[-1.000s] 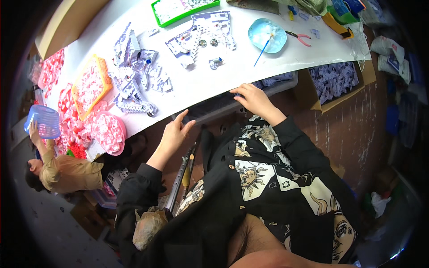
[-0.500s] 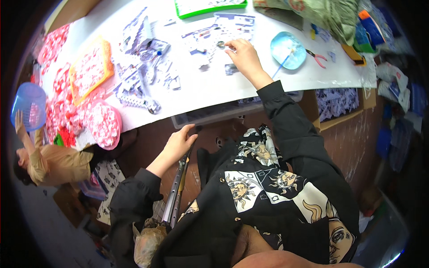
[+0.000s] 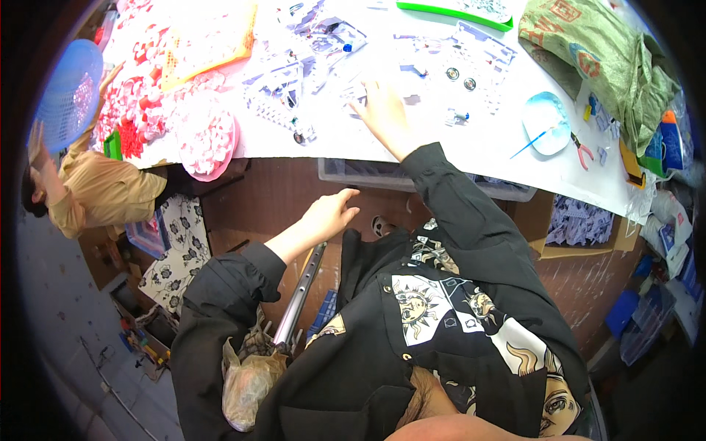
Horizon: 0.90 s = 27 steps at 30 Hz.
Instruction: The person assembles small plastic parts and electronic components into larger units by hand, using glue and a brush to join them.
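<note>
My right hand [image 3: 385, 116] is over the white table, with thumb and fingers apart. Its fingertips are at a few small pale grey pieces [image 3: 354, 91]; I see nothing held between them. Left of it lies a heap of grey-white plastic parts [image 3: 283, 84], some with small wheels. Right of it, more grey parts [image 3: 489, 55] lie spread out, with two dark round pieces [image 3: 470, 84] beside them and a small part with a blue bit [image 3: 457, 116] nearer to me. My left hand [image 3: 329, 217] hovers in front of the table edge, thumb apart from the fingers, holding nothing visible.
A light blue bowl [image 3: 535, 110] with a blue stick and red-handled pliers [image 3: 582, 153] are on the right. A green sack [image 3: 588, 44] lies behind them. Red-white pieces fill the left, with a pink bowl [image 3: 234, 143]. A co-worker [image 3: 110, 187] holds a blue basket [image 3: 70, 95].
My right hand has left a dark round piece, which lies among the grey parts, and moved left toward the heap. The view has swung left. The left hand remains off the table.
</note>
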### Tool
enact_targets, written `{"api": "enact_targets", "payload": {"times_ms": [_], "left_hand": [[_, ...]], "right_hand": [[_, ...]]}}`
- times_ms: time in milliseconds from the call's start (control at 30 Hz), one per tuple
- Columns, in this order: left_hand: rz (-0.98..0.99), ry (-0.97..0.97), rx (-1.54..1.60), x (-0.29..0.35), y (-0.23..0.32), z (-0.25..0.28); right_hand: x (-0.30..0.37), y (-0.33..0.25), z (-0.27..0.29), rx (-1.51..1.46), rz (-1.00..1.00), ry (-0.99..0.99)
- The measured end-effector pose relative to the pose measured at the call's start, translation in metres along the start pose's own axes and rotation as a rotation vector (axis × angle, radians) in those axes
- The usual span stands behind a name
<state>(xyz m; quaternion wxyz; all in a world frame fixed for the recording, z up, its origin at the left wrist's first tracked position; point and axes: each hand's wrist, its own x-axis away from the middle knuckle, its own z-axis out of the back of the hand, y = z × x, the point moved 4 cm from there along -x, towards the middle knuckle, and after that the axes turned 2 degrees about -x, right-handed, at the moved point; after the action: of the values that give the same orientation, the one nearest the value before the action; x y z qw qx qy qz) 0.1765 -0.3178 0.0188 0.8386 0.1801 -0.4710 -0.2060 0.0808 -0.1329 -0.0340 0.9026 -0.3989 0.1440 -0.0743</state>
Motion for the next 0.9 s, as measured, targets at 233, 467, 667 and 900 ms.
{"api": "enact_targets", "payload": {"times_ms": [233,467,667,900], "left_hand": [[-0.039,0.037,-0.018,0.004,-0.003,0.001],[-0.221,0.321,0.069,-0.018,0.023,0.045],[-0.549,0.509,0.111,-0.066,0.072,0.082],[-0.488,0.263,0.363,-0.101,0.107,0.087]], "right_hand": [[-0.010,-0.001,-0.003,-0.019,-0.052,-0.039],[0.017,-0.001,0.050,-0.248,-0.126,0.013],[0.056,0.031,0.088,-0.786,-0.406,-0.013],[0.089,0.048,0.111,-2.106,-0.810,-0.123]]}}
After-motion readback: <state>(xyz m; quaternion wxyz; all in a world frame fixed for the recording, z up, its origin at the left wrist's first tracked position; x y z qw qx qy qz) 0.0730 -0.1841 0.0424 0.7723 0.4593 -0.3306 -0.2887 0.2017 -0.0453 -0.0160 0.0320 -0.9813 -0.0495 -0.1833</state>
